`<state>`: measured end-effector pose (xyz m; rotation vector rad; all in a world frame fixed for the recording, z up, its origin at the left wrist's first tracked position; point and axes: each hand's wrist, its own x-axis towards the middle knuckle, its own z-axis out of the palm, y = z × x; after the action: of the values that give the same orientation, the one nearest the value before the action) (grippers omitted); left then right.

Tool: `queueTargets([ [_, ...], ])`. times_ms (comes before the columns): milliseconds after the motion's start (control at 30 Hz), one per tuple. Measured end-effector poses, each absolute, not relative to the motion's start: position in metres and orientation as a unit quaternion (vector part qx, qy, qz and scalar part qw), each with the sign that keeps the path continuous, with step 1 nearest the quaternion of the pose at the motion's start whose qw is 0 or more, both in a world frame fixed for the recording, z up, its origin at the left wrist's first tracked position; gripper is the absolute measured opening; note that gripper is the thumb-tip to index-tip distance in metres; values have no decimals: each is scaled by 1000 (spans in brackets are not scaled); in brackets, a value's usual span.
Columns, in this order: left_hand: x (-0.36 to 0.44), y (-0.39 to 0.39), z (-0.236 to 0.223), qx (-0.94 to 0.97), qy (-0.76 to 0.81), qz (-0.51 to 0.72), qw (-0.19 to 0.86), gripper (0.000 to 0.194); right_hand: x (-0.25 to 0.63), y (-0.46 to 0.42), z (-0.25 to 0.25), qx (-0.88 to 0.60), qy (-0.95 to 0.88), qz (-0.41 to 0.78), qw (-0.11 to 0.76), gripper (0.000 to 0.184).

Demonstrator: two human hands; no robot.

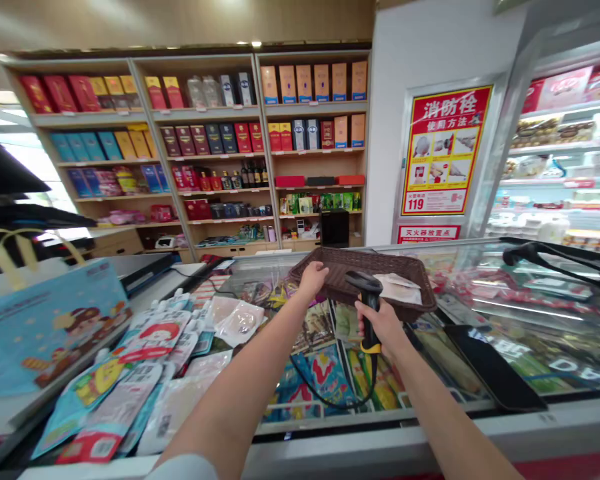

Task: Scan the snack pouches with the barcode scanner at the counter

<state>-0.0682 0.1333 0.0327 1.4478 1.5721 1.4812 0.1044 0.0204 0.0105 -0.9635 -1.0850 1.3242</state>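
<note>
My right hand (pixel 380 323) is wrapped around the handle of a black and yellow barcode scanner (pixel 364 283), held upright with its head over the front of a basket. The scanner's cable loops down over the freezer's glass. My left hand (pixel 314 277) reaches over the left part of the brown woven basket (pixel 420 270), its fingers loosely bent and apart, with nothing visible in them. In the basket's right part lie flat pale packets (pixel 397 288). The basket stands on the glass top of a chest freezer (pixel 360 430).
Spouted pouches (pixel 150 333) and clear-wrapped packets (pixel 237 320) are heaped to the left, beside a blue carrier bag (pixel 55 320). A black panel (pixel 495 367) lies on the glass at right. Shelves of boxed goods (pixel 195 143) line the back wall.
</note>
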Motion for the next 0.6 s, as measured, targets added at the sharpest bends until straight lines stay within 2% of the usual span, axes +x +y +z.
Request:
queueTargets([
  [133, -154, 103, 32, 515, 637, 527, 225, 27, 54, 20, 12, -382, -494, 586, 516, 34],
  [233, -212, 75, 28, 497, 711, 473, 155, 17, 17, 20, 12, -369, -505, 604, 494, 32],
  [400, -266, 39, 20, 463, 795, 391, 20, 19, -30, 17, 8, -361, -534, 627, 438, 31],
  [600, -272, 28, 10, 501, 833, 230, 46, 26, -46, 16, -5, -370, -565, 619, 400, 33],
])
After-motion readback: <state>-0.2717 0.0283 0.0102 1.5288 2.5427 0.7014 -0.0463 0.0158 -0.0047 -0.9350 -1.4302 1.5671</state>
